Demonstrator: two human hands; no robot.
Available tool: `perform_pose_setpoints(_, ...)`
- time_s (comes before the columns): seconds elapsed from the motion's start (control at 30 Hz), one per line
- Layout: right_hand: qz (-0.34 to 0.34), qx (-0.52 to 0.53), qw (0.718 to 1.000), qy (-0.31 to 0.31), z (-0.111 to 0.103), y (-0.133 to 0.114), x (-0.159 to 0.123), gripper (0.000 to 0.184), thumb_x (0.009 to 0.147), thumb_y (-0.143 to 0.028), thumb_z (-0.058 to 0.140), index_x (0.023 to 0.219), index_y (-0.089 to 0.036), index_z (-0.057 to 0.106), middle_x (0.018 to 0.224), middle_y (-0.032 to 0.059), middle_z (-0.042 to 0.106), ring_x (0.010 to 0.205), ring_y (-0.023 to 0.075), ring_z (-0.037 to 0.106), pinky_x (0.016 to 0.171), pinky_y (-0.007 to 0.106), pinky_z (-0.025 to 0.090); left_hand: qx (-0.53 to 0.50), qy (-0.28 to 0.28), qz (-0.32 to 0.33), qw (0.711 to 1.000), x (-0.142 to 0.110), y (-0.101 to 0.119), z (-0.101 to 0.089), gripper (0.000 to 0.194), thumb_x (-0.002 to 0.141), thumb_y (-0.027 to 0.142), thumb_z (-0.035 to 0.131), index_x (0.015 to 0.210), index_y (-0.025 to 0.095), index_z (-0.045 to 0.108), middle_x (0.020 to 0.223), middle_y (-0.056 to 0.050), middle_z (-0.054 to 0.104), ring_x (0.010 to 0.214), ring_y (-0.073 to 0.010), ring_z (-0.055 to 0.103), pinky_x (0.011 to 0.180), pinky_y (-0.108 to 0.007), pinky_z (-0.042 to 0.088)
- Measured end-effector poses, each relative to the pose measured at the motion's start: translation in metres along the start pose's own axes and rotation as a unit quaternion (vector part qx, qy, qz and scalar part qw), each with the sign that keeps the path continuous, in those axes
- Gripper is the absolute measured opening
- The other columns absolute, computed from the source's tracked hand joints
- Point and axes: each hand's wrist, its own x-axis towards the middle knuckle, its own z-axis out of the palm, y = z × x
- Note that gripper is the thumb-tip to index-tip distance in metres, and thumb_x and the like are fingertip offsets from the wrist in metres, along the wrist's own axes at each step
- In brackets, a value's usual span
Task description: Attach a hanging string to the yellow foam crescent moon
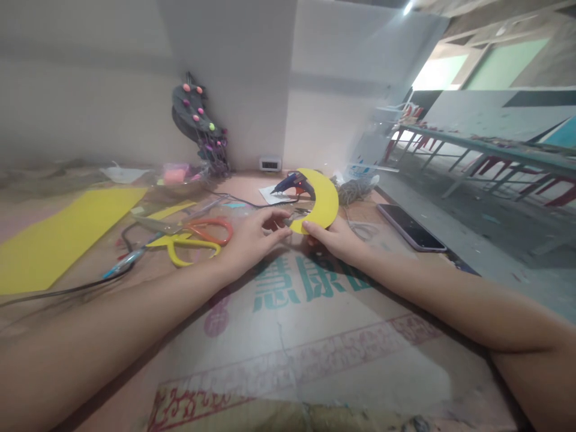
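A yellow paper crescent (330,201) is raised over the table, its hollow side facing left. My right hand (330,235) grips its lower part, thumb on the near face and the other fingers behind. Beside the crescent's lower tip, my left hand (256,237) has thumb and fingers drawn together in a pinch; whatever lies between them is hidden. Behind the crescent, partly covered by it, a dark blue hot glue gun (291,182) rests with its nozzle over a white paper piece (270,195). Scissors with red and yellow handles (180,237) lie left of my left hand.
A yellow sheet (58,240) covers the left side, near a black cable and a blue pen-like tool (128,263). A dark crescent ornament with pompoms (191,111) stands against the wall. At the back are a small digital clock (270,164) and grey yarn (353,192); a phone (411,227) lies right.
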Motion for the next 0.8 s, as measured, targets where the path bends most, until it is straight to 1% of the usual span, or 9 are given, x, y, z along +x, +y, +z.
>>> perform_pose_setpoints(0.2, -0.005, -0.008, 1.0, -0.02, -0.0015, -0.0035, 0.0001, 0.036, 0.089, -0.047, 0.051, 0.068, -0.018, 0.053, 0.057, -0.0017, 0.051, 0.049, 0.0099, 0.045, 0.046, 0.022, 0.036, 0.006, -0.007, -0.016, 1.0, -0.0003, 0.0009, -0.0004, 0.021, 0.084, 0.029, 0.065, 0.099, 0.016, 0.068, 0.097, -0.005, 0.07, 0.088, -0.0177, 0.064, 0.08, -0.03, 0.051)
perform_pose_setpoints(0.37, -0.025, -0.041, 0.998, -0.045, -0.0008, -0.0053, 0.0002, 0.037, 0.09, -0.044, 0.051, 0.064, -0.018, 0.052, 0.056, -0.0011, 0.052, 0.05, 0.0102, 0.047, 0.049, 0.022, 0.038, 0.012, -0.01, -0.016, 1.0, -0.0013, 0.0003, -0.0014, 0.02, 0.085, 0.032, 0.064, 0.096, 0.016, 0.068, 0.097, -0.005, 0.071, 0.089, -0.0193, 0.064, 0.082, -0.032, 0.05)
perform_pose_setpoints(0.47, -0.036, -0.049, 0.998, -0.032, 0.0, -0.0047, -0.0004, 0.037, 0.09, -0.043, 0.05, 0.063, -0.018, 0.052, 0.055, -0.0015, 0.052, 0.049, 0.01, 0.047, 0.049, 0.023, 0.039, 0.007, -0.012, -0.021, 1.0, -0.0011, 0.0008, -0.0021, 0.021, 0.086, 0.031, 0.062, 0.098, 0.015, 0.069, 0.098, -0.006, 0.071, 0.09, -0.0194, 0.064, 0.082, -0.031, 0.05)
perform_pose_setpoints(0.6, -0.029, -0.061, 0.998, -0.017, 0.0011, -0.0044, -0.0008, 0.036, 0.09, -0.043, 0.05, 0.064, -0.018, 0.052, 0.055, -0.0012, 0.053, 0.049, 0.0104, 0.048, 0.049, 0.023, 0.039, 0.005, -0.019, -0.012, 1.0, -0.0006, 0.0007, -0.0027, 0.023, 0.089, 0.033, 0.057, 0.1, 0.016, 0.069, 0.101, -0.006, 0.071, 0.094, -0.0197, 0.064, 0.084, -0.031, 0.05)
perform_pose_setpoints(0.7, -0.038, -0.068, 0.997, -0.008, 0.0017, -0.006, -0.0007, 0.035, 0.089, -0.043, 0.05, 0.065, -0.018, 0.052, 0.055, -0.0014, 0.053, 0.051, 0.0109, 0.048, 0.05, 0.023, 0.039, 0.004, -0.023, -0.004, 1.0, -0.0002, -0.0005, -0.0024, 0.024, 0.09, 0.035, 0.055, 0.098, 0.017, 0.069, 0.097, -0.004, 0.072, 0.092, -0.0191, 0.064, 0.081, -0.029, 0.049)
perform_pose_setpoints(0.8, -0.046, -0.076, 0.996, -0.012, 0.002, -0.0079, -0.0008, 0.035, 0.09, -0.041, 0.049, 0.063, -0.019, 0.051, 0.055, -0.0012, 0.053, 0.051, 0.011, 0.049, 0.05, 0.023, 0.039, 0.003, -0.026, -0.014, 1.0, 0.0002, -0.0021, -0.0013, 0.027, 0.092, 0.039, 0.052, 0.093, 0.016, 0.068, 0.091, -0.003, 0.071, 0.086, -0.0187, 0.063, 0.078, -0.028, 0.048)
